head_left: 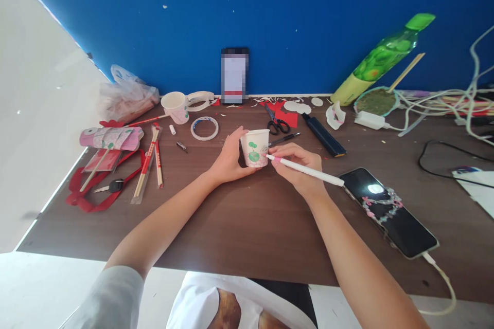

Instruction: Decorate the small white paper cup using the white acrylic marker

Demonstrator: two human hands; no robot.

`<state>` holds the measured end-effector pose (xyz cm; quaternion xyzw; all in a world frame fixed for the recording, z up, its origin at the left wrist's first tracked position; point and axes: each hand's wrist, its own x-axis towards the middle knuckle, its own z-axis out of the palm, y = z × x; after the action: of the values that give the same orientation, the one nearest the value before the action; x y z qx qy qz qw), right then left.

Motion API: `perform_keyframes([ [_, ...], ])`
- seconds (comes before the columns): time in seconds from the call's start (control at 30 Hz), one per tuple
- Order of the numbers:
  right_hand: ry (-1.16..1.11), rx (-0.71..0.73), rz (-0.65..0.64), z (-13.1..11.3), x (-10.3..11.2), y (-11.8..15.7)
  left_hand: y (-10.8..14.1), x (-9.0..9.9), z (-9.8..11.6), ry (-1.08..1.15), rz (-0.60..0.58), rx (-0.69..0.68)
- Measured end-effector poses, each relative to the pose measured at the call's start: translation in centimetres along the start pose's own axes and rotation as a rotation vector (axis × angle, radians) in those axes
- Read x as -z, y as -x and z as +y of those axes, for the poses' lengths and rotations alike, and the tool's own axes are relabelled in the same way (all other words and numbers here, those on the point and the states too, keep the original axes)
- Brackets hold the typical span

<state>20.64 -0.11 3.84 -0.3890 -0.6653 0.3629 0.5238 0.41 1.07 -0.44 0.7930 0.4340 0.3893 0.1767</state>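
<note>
A small white paper cup (pixel 256 148) with a green plant print and pink marks near its base stands upright at the middle of the table. My left hand (pixel 230 158) is wrapped round the cup's left side, thumb low and fingers behind it. In my right hand (pixel 301 165) is a white marker pen (pixel 309 171) with a pink tip end. Its tip meets or nearly meets the cup's right side. Just behind my right hand lies a black pen (pixel 283 139), partly hidden.
Scissors (pixel 278 124) and red paper (pixel 286 117) lie behind the cup. A tape roll (pixel 204 128), another paper cup (pixel 175 108) and chopsticks (pixel 148 162) are at left. On the right are a dark blue case (pixel 323 135), a charging phone (pixel 403 223) and a leaning green bottle (pixel 386 56).
</note>
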Motion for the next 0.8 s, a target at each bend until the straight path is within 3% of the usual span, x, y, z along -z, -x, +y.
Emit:
perform_keyframes([
  [0.5,0.030,-0.007,0.020,0.9,-0.2,0.1,0.0,-0.1,-0.2,-0.019,0.021,-0.031],
  [0.8,-0.047,-0.137,0.065,1.2,-0.4,0.0,0.0,-0.1,-0.2,-0.022,0.022,-0.020],
])
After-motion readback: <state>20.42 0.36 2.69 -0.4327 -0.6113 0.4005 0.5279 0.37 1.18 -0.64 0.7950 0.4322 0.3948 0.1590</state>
